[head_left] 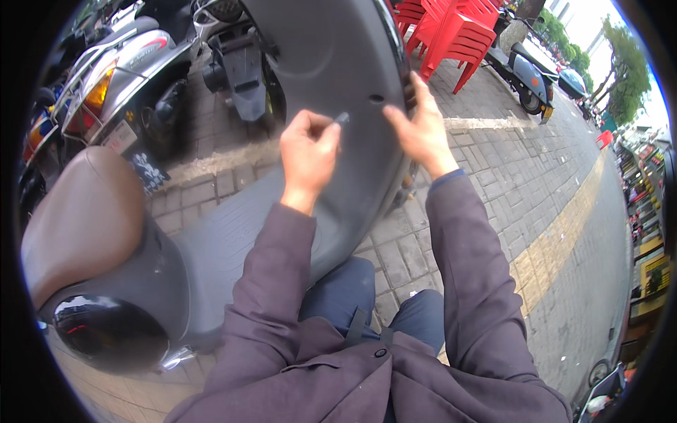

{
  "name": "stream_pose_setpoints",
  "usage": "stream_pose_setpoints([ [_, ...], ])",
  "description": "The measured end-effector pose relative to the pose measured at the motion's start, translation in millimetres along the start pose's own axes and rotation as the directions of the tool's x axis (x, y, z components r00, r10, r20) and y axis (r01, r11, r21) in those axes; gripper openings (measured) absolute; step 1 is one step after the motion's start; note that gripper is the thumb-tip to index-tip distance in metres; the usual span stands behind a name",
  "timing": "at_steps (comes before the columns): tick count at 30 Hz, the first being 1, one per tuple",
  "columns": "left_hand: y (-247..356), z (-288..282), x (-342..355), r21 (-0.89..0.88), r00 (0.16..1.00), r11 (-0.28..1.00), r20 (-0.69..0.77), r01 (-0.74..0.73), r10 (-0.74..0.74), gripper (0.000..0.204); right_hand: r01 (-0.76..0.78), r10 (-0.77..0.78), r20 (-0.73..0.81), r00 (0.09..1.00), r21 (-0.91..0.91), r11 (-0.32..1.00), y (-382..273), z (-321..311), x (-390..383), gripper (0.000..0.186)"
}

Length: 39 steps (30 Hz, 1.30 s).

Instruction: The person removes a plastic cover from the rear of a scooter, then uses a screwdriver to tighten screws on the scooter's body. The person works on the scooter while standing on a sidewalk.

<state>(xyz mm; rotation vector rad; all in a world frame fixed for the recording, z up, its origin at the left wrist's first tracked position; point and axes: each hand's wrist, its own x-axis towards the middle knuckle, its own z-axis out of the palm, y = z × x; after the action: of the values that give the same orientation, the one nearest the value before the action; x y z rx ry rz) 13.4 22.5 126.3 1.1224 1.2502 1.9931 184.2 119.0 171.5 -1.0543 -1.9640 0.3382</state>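
A dark grey scooter leg shield (pixel 321 56) rises before me, with a round hole (pixel 376 99) near its right edge. My left hand (pixel 308 151) is closed in a pinch just in front of the panel. From its fingertips pokes a small grey piece (pixel 343 118), too blurred to name more exactly. Beside the panel's right edge, my right hand (pixel 428 130) is open, its thumb spread toward the hole and its fingers stretched upward along the edge. Whether those fingers touch the panel I cannot tell.
The scooter's brown seat (pixel 99 204) and grey footboard (pixel 236 247) lie to the left. More parked scooters (pixel 120 81) crowd the far left. Stacked red plastic chairs (pixel 458 35) stand beyond the panel, with a blue-grey scooter (pixel 525 74) farther right. Paving bricks (pixel 486 162) cover the ground.
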Motion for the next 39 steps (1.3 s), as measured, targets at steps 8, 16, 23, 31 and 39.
stream_pose_setpoints([
  [8, -44.9, -8.3, -41.4, -0.069, 0.998, 0.997, -0.032, 0.046, -0.048, 0.006, -0.011, -0.006, 0.091, 0.996, 0.185, 0.983, 3.4, -0.5, 0.7, 0.077],
  [16, -74.1, -4.7, -63.3, -0.280, 0.995, 0.955, -0.008, 0.095, -0.101, 0.006, -0.069, 0.029, 0.192, 0.981, 0.205, 0.976, -6.2, -2.0, 1.3, 0.080],
  [23, -83.9, -2.0, -65.7, -0.335, 0.992, 0.935, 0.012, 0.120, -0.123, 0.007, -0.128, 0.083, 0.215, 0.973, 0.205, 0.970, -13.3, -3.8, -2.1, 0.079],
  [31, -89.1, -0.4, -69.3, -0.413, 0.986, 0.896, 0.038, 0.165, -0.164, 0.008, -0.143, 0.097, 0.224, 0.970, 0.201, 0.969, -14.6, -7.0, -2.0, 0.075],
  [39, -88.8, -5.2, -72.7, -0.464, 0.968, 0.856, 0.016, 0.228, -0.250, 0.008, -0.139, 0.101, 0.206, 0.973, 0.181, 0.974, -9.3, -8.7, -5.5, 0.073],
])
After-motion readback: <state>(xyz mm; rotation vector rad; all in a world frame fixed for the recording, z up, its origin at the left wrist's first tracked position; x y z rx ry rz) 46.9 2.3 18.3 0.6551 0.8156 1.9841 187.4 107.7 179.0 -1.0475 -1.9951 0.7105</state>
